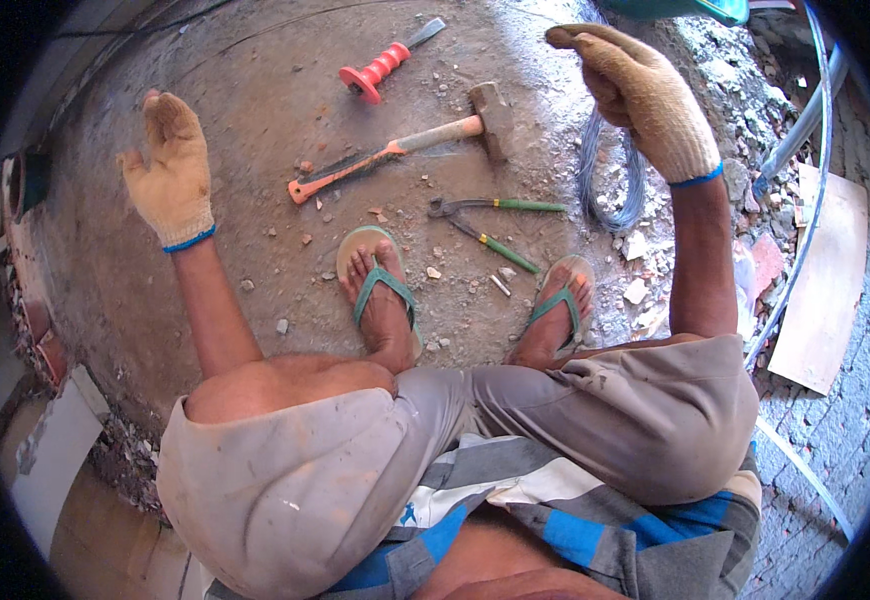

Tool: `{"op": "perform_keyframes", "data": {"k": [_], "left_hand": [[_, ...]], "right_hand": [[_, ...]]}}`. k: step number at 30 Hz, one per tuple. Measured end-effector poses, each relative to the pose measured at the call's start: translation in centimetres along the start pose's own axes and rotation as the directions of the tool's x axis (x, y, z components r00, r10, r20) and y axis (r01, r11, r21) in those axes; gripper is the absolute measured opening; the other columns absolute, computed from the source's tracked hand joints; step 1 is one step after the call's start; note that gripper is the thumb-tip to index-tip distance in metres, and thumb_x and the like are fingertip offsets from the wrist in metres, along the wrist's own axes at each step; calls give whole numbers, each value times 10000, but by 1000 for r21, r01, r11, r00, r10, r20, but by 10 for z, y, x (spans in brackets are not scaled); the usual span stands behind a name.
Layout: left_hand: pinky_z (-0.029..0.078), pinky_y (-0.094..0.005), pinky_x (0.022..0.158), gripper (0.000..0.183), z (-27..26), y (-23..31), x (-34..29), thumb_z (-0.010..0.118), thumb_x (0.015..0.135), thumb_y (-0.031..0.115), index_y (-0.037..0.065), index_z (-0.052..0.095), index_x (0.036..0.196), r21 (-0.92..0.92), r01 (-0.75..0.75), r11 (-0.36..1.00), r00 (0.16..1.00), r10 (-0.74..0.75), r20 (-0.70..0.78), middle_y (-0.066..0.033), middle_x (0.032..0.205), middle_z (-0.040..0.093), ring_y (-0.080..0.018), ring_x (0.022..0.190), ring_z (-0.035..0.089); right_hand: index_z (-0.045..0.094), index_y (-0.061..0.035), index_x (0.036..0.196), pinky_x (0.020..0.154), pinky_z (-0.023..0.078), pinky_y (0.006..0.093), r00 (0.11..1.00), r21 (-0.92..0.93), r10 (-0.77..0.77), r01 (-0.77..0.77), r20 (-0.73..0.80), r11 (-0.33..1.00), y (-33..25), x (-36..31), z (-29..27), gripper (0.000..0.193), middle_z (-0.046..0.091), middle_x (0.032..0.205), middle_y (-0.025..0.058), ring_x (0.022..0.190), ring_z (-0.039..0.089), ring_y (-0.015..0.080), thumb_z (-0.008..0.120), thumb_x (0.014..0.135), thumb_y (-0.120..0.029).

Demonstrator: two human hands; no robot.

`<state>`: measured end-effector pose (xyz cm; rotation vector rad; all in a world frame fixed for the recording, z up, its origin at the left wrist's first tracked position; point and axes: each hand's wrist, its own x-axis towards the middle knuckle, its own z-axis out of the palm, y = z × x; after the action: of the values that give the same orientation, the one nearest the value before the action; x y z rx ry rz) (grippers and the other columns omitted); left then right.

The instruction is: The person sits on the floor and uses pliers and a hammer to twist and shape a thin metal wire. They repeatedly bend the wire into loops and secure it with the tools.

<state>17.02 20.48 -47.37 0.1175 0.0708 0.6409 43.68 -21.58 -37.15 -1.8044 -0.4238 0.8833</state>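
Note:
My left hand (170,170), in a cream knitted glove with a blue cuff, is held up at the left over the floor, fingers apart and holding nothing. At the upper right my right hand (652,103), gloved alike, points its fingers leftward above a coil of thin wire (623,195); it too looks unfilled. On the ground between them lie a chisel (387,65) with a red guarded grip, a sledgehammer (440,135) with an orange and grey handle, and tower pincers (470,212) with green handles spread apart. Neither hand touches these tools.
My feet in green-strapped flip-flops (383,290) stand just nearer than the tools. Rubble (635,290) and stone chips are scattered at the right, beside a pale board (820,280) and a hose (800,255). A green container (695,8) sits at the far right edge.

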Motion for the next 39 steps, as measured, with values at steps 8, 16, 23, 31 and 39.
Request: {"op": "perform_keyframes", "data": {"k": [8,16,23,31,39], "left_hand": [[487,-511,1147,677,34,-41,-4,414,1116,460,-86,454,1514,390,270,880,963,-252,-96,-274,1541,530,-352,1269,626],[547,-358,998,535,-9,-101,-41,594,1083,349,27,567,1510,887,231,-399,962,-44,-271,-136,1310,701,-185,1129,674],[551,-321,936,526,-25,-48,-53,594,1096,335,23,560,1519,886,207,-415,973,180,-143,-90,1265,708,-148,1101,675],[620,-432,904,666,39,-33,-94,485,1115,510,-12,495,1529,832,535,146,844,-141,-518,-173,1216,721,-257,975,747],[560,-528,1071,497,76,-86,-95,427,1142,399,-15,573,1374,329,618,714,774,-480,-412,-186,1250,686,-320,1187,684]], "right_hand": [[681,-28,1283,517,321,237,939,-21,-120,120,-322,993,-46,-26,-32,333,518,744,-52,586,431,58,601,1036,-235],[644,-46,1458,539,234,210,925,-118,-220,192,-308,974,-29,-35,-43,414,418,806,-81,630,317,24,582,1118,-275],[675,-68,1430,551,220,210,940,-303,-181,90,-289,949,-14,-31,-16,418,438,802,-76,627,313,20,591,1110,-324],[723,-69,1360,594,298,204,904,-402,-328,202,-276,893,-25,-35,5,371,536,825,-57,682,411,26,583,1105,-300],[752,-21,1206,706,545,315,859,-351,-406,501,313,791,-21,-55,77,267,754,894,99,758,703,137,628,972,9]]}}
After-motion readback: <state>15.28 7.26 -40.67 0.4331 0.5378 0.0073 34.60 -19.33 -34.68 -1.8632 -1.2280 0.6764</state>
